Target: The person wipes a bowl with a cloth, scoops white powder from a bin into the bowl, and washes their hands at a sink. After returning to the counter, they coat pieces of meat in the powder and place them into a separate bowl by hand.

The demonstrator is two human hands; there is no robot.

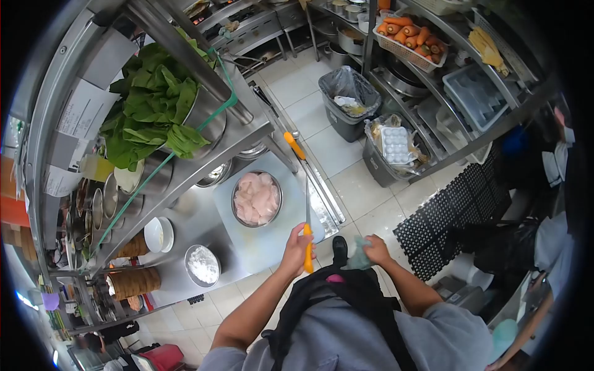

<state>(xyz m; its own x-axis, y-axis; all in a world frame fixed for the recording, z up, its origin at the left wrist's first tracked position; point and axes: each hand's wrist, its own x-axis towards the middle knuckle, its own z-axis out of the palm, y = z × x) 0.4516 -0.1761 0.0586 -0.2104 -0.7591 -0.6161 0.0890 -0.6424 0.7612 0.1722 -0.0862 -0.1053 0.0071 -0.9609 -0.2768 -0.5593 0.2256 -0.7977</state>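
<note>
My left hand [297,250] is closed around the orange handle of a knife [308,260], whose narrow blade points away from me along the edge of the cutting board [238,247]. My right hand [375,249] grips a crumpled grey-green cloth [359,255] in front of my body, apart from the knife. A round metal bowl of pale raw meat slices [257,198] rests on the board, ahead and left of my left hand. Beyond the knife tip, a second orange handle [294,145] lies at the counter's edge.
A bowl of white powder [203,266] and white bowls [159,235] stand on the steel counter [185,216]. Leafy greens [154,99] fill a pot on the shelf above. Two lined bins [349,102], a rack with carrots [411,37] and a black mat [445,216] are rightward. Another person stands far right.
</note>
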